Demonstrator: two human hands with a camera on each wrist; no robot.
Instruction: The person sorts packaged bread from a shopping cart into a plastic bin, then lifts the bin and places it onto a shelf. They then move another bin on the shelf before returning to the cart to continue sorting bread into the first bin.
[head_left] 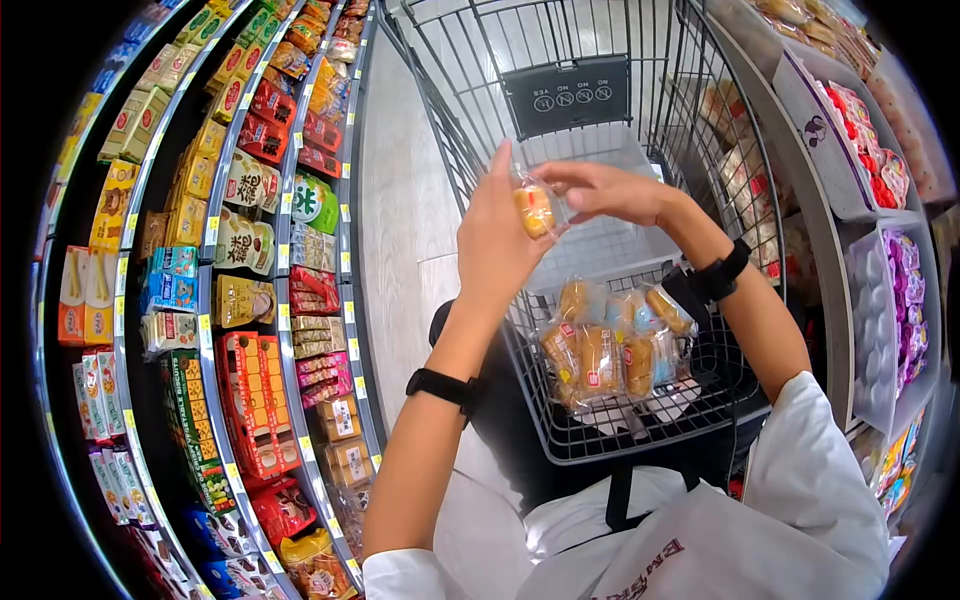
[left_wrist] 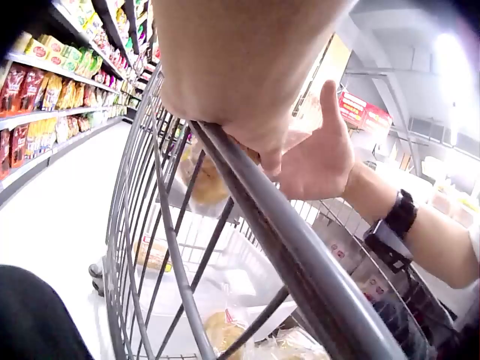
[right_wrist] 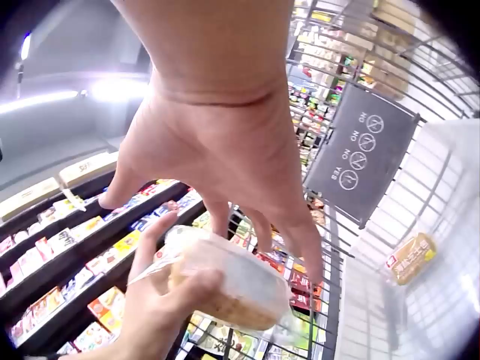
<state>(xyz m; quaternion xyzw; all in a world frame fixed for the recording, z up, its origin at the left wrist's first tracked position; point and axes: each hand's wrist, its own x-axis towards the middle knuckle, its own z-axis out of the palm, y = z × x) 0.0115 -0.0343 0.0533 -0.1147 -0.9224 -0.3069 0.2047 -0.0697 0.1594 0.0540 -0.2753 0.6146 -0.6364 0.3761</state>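
Holding a small clear-wrapped bread [head_left: 535, 208], the left hand [head_left: 490, 235] has its fingers and thumb about the pack, above the shopping cart [head_left: 600, 459]. The right hand [head_left: 612, 193] is spread, thumb apart from the other fingers, close beside the bread; whether its fingertips touch the wrapper cannot be told.

Below the hands, a heap of wrapped breads [head_left: 600, 360] lies on black wire mesh at the cart's near end, between its left and right sides and close to the near rim. Beyond the heap sits a translucent bin [head_left: 610, 150], where the right wrist view shows a single wrapped pack [right_wrist: 412, 259]. Toward the cart's far end, a dark panel [head_left: 568, 95] with round icons and the words NO and YES is fixed to the wires.

Along the left runs an aisle of pale, plank-patterned floor [head_left: 395, 200], bordered by tiered shelves [head_left: 347, 240] of boxes and bags in yellow, red, green and blue, with price tags along their edges. To the right, close by the cart, pale display bins [head_left: 870, 340] carry packs with red and purple wrappings. Overhead, the left wrist view shows a whitish ceiling [left_wrist: 394, 64], a glaring light [left_wrist: 452, 60] and red signs [left_wrist: 365, 112].
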